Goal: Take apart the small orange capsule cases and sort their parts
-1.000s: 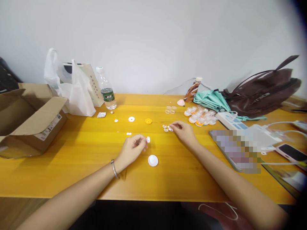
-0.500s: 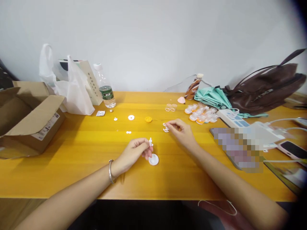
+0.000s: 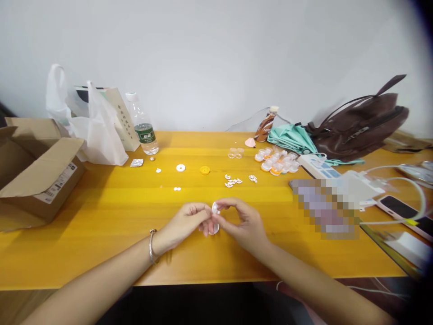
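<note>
Both hands meet over the near middle of a yellow wooden table (image 3: 101, 212). My left hand (image 3: 187, 220), with a metal bangle on its wrist, pinches a small white plastic piece (image 3: 214, 207) at its fingertips. My right hand (image 3: 241, 221) has its fingertips closed on the same piece from the other side. A round white cap (image 3: 214, 229) lies on the table just under the fingers, mostly hidden. A few small white spoked parts (image 3: 233, 181) lie further back, with one more (image 3: 252, 178) to their right.
An open cardboard box (image 3: 34, 171) sits at left, then a white plastic bag (image 3: 94, 131) and water bottle (image 3: 142, 128). Small discs (image 3: 180, 168) and a yellow ring (image 3: 204, 170) lie mid-table. Orange-and-clear cases (image 3: 277, 161), power strip (image 3: 320, 164), brown bag (image 3: 358, 126), phone (image 3: 402, 208) at right.
My right hand left the spoked parts at the back and came forward to my left hand. Both now pinch the white piece above the round cap.
</note>
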The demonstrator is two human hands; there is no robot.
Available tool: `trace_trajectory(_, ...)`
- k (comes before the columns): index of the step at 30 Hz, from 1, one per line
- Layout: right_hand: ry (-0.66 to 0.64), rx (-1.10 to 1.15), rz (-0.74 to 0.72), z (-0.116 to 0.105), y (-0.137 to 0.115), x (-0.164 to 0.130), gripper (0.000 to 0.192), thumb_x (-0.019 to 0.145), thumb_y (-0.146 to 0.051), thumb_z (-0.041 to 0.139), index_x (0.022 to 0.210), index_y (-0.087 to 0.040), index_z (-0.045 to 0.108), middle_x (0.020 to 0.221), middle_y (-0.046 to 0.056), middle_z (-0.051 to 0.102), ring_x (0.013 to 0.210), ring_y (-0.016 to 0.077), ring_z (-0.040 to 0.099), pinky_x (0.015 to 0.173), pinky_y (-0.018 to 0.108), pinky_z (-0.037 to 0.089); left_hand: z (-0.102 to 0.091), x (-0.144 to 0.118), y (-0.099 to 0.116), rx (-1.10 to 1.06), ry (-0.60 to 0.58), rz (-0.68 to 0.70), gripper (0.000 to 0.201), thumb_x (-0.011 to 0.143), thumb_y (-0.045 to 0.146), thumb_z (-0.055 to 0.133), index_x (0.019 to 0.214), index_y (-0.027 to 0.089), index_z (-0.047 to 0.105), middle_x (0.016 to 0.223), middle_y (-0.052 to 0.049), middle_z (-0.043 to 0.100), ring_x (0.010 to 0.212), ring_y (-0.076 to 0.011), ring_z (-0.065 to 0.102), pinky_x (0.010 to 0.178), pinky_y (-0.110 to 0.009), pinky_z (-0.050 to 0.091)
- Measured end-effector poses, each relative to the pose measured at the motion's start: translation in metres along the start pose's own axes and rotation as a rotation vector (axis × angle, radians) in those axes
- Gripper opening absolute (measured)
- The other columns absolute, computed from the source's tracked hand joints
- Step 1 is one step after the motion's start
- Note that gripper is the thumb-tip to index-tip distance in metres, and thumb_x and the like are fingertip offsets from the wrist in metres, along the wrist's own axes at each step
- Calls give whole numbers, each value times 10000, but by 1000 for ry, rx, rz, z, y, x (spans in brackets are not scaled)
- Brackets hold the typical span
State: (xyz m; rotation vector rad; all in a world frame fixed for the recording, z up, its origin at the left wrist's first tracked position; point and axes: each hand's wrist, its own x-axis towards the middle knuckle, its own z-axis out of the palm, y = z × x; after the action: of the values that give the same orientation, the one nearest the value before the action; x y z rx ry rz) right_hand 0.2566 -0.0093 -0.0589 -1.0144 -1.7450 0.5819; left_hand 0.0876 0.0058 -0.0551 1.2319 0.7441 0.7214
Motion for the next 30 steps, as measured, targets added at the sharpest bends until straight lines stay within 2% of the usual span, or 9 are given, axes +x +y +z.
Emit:
trace_trajectory(3,132,-61,101,-30,23,17,197,754,-301,608,921,-196,625,859,43,675,753,155,618,741,313,501,-1,0,4,75,47,-4,293,825,381,527,763,110,621,617,-28,620,516,-75,531,533,-194,430)
trace_trajectory(6,275,-221,316,-73,64,37,280,691,-357,646,871,-143,650,786,60,676,697,167,616,718,323,501,-3,0,6,135,85,8,281,833,370,520,798,109,618,616,-19,611,528,-74,528,550,-195,434)
trace_trajectory(8,307,-329,453,-96,92,45,285,663,-372,649,795,-120,656,697,62,664,614,167,597,634,311,495,-4,0,6,168,78,24,268,836,362,517,808,113,612,618,-13,607,538,-77,535,561,-197,439)
trace_trajectory(10,282,-421,485,-108,112,49,247,656,-352,642,741,-120,654,679,61,660,608,169,593,620,300,486,-4,0,4,211,71,49,246,833,353,525,821,121,605,633,-10,608,555,-82,546,573,-204,447)
trace_trajectory(17,189,-520,433,-106,132,45,189,686,-297,589,749,-127,642,716,67,665,620,160,595,645,297,496,-13,1,0,526,188,195,245,858,365,473,868,153,595,714,-20,628,642,-115,574,643,-248,475)
trace_trajectory(20,224,-601,307,-105,132,42,241,722,-340,561,791,-129,654,791,96,666,712,195,615,711,347,506,-24,8,2,855,291,329,256,880,339,420,996,193,596,956,-49,649,877,-162,594,825,-316,471)
trace_trajectory(22,238,-643,173,-103,131,39,270,754,-347,532,864,-138,664,925,120,663,863,226,619,820,388,487,-33,18,4,1088,289,371,324,892,313,378,1152,200,534,1204,-71,565,1109,-193,515,983,-364,387)
trace_trajectory(26,72,-629,61,-96,128,32,290,803,-293,489,1009,-187,662,1167,98,610,1100,236,562,986,415,411,-50,49,6,1430,210,310,476,899,313,334,1340,135,347,1443,-120,303,1331,-226,278,1095,-385,240)
trace_trajectory(30,-14,-637,115,-95,128,28,300,813,-257,465,1024,-210,673,1171,65,616,1086,234,580,980,405,438,-57,79,1,1550,138,195,514,912,356,286,1369,121,292,1448,-128,289,1348,-234,240,1097,-406,209)
